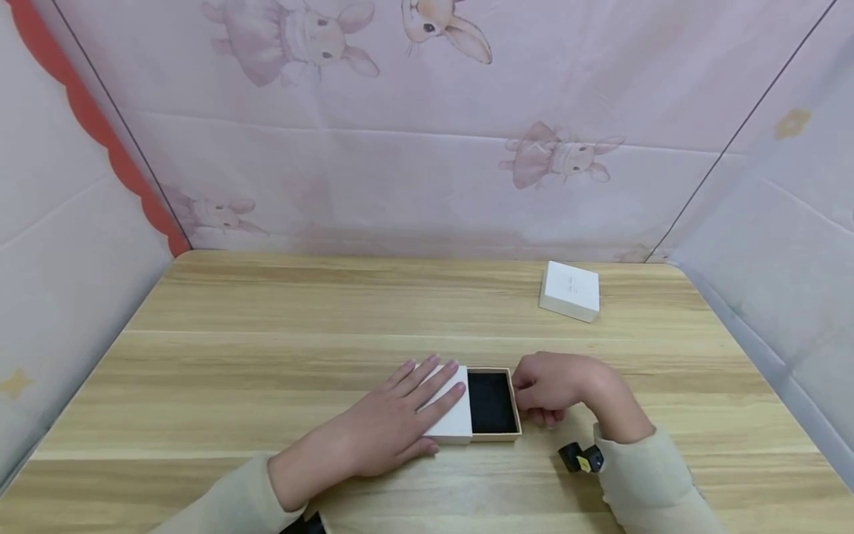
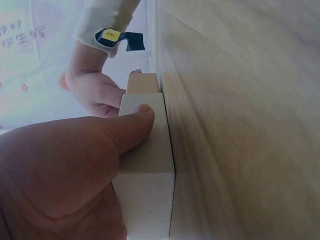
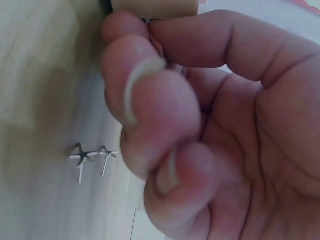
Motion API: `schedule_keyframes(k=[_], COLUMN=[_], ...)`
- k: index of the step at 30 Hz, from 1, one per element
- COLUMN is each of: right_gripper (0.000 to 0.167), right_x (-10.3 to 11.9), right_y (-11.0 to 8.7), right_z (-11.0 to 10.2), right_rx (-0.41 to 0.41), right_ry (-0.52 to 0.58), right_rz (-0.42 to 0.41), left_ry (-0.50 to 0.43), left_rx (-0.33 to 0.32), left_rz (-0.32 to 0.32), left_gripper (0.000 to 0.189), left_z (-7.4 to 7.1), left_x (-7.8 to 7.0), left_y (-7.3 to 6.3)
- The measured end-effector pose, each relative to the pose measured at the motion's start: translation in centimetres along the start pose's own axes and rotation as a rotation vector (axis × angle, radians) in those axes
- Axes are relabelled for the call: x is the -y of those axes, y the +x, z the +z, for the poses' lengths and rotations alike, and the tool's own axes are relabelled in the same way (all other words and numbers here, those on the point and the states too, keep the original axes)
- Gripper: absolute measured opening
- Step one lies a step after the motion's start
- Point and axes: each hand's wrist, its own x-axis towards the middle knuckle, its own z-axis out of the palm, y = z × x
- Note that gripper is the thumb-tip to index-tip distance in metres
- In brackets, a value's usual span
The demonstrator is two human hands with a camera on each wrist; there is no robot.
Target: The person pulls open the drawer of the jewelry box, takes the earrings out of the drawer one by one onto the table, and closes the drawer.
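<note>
A white drawer-style box lies on the table, its white sleeve (image 1: 456, 426) at left and its tan drawer (image 1: 495, 437) partly out to the right. Black padding (image 1: 490, 402) lines the drawer. My left hand (image 1: 394, 423) holds the sleeve, fingers spread over the top; in the left wrist view the thumb (image 2: 135, 122) presses the box's side. At the drawer's outer end, my right hand (image 1: 557, 386) pinches with thumb and index finger, the other fingers curled. What lies between those fingertips is mostly hidden. Two star-shaped metal studs (image 3: 83, 156) show near the right hand.
A smaller white box or lid (image 1: 572, 289) with faint print sits toward the back right of the wooden table (image 1: 267, 348). Fabric walls printed with rabbits (image 1: 333, 185) enclose the back and sides. A black wrist-camera mount (image 1: 582, 457) hangs by the right cuff.
</note>
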Motion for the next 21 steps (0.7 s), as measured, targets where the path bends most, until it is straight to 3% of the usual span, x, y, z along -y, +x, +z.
schedule_keyframes(k=[21], right_gripper=[0.025], right_x=[0.51], right_y=[0.15], right_z=[0.24], right_rx=[-0.013], right_ry=[0.002], right_rz=[0.009], left_ry=[0.001], left_rx=[0.010], left_rz=[-0.004], left_gripper=[0.074], left_z=[-0.13], left_x=[-0.04], left_y=[0.09])
